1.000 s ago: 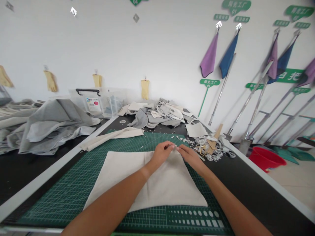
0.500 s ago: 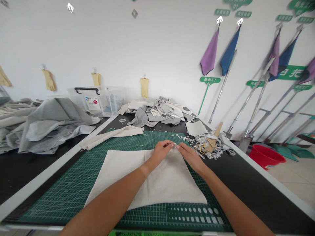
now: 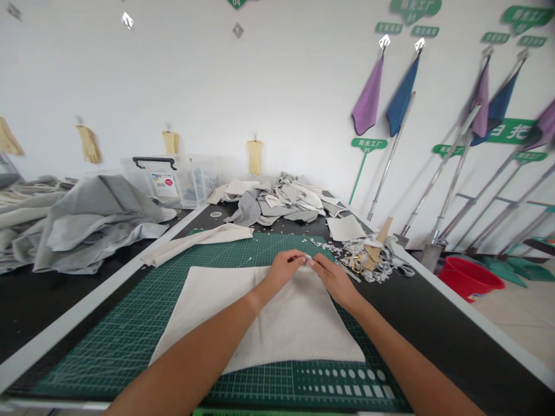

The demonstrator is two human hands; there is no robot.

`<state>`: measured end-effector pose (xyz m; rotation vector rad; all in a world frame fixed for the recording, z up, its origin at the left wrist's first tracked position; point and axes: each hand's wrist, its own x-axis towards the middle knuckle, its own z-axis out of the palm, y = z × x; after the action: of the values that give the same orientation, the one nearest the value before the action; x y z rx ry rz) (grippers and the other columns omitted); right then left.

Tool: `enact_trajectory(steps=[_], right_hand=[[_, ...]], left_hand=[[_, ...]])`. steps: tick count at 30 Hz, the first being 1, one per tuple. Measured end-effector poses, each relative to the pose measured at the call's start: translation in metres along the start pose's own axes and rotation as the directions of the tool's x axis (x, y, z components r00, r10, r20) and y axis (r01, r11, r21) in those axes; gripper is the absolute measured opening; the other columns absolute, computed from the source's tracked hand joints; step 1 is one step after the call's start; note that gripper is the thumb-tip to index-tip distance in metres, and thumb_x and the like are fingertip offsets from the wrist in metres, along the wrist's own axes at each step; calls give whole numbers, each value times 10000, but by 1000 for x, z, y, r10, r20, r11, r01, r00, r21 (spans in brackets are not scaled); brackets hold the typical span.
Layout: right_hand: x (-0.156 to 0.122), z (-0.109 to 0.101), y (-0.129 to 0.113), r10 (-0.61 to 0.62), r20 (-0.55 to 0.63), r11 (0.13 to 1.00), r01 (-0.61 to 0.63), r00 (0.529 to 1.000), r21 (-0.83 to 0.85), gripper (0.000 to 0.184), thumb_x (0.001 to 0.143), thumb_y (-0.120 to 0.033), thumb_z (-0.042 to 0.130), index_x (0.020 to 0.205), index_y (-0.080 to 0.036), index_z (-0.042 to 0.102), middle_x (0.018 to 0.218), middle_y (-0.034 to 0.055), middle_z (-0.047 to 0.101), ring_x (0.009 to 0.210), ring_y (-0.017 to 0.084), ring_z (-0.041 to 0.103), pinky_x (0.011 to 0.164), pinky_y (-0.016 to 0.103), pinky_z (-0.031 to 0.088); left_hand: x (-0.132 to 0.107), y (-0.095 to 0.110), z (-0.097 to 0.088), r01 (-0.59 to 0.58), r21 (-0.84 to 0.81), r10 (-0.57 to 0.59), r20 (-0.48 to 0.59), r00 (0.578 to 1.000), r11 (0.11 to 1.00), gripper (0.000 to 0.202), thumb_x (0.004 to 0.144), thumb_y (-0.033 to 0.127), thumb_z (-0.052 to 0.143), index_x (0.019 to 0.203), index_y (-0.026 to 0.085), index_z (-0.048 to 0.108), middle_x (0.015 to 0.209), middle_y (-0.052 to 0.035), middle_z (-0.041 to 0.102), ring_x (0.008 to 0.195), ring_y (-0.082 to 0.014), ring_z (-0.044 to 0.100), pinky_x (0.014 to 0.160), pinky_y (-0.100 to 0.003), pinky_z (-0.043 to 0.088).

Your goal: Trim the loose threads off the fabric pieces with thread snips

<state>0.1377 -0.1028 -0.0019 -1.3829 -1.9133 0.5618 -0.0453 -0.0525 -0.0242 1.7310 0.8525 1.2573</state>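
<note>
A square of cream cloth (image 3: pixel 243 315) lies flat on the green cutting mat (image 3: pixel 130 335). Both my hands meet at its far right corner. My left hand (image 3: pixel 284 270) is curled, its fingertips pinching the cloth's corner. My right hand (image 3: pixel 332 276) faces it, fingers pinched on the same corner. Fingertips of both hands touch at the cloth's edge.
A folded cream strip (image 3: pixel 195 240) lies at the mat's far left. Behind it sit a heap of grey and cream offcuts (image 3: pixel 277 199), snippets with scissors (image 3: pixel 359 263), a clear storage box (image 3: pixel 173 179) and grey cloth (image 3: pixel 87 222). A red basin (image 3: pixel 470 279) stands on the floor at right.
My hands stay at the cloth's far right corner, with only slight finger movement. The view has shifted a little.
</note>
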Motion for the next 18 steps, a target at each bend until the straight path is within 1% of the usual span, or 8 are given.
enact_trajectory(steps=[4,8,13,16,18], right_hand=[[0,1,2,-21,-2,999,21,1000,-43,382,1017,-575,373,851,-247,479,708,-41,493,671,161,502,648,256,351],[1,3,5,-21,-14,999,20,1000,-32,383,1017,-568,379,837,-244,477,696,-41,494,656,159,501,634,255,341],[2,6,8,-44,-38,999,45,998,11,388,1016,-555,394,813,-235,476,689,-40,481,653,153,482,618,259,327],[2,9,10,-53,-53,996,57,997,65,432,1029,-551,348,760,-230,451,656,-34,452,626,153,456,601,266,328],[3,12,11,-31,-57,992,38,998,121,454,1025,-567,333,737,-231,430,632,-38,421,584,146,420,570,266,322]], left_hand=[[0,0,0,6,8,-6,6,1000,1000,237,861,308,622,933,148,781,956,-82,763,893,-209,670,829,-295,498],[0,-2,0,8,9,-8,14,1000,1000,247,869,317,618,941,147,783,957,-80,766,892,-207,671,838,-298,501],[0,-4,0,-2,5,2,25,1000,1000,264,883,354,619,931,151,781,938,-71,764,882,-202,665,835,-297,501],[-1,-3,0,-5,-11,6,30,1000,1000,296,894,396,618,931,151,780,941,-70,763,872,-201,663,818,-293,498],[-2,-2,1,-7,-18,7,33,999,1000,309,901,409,612,933,151,780,941,-68,763,868,-201,662,812,-291,496]])
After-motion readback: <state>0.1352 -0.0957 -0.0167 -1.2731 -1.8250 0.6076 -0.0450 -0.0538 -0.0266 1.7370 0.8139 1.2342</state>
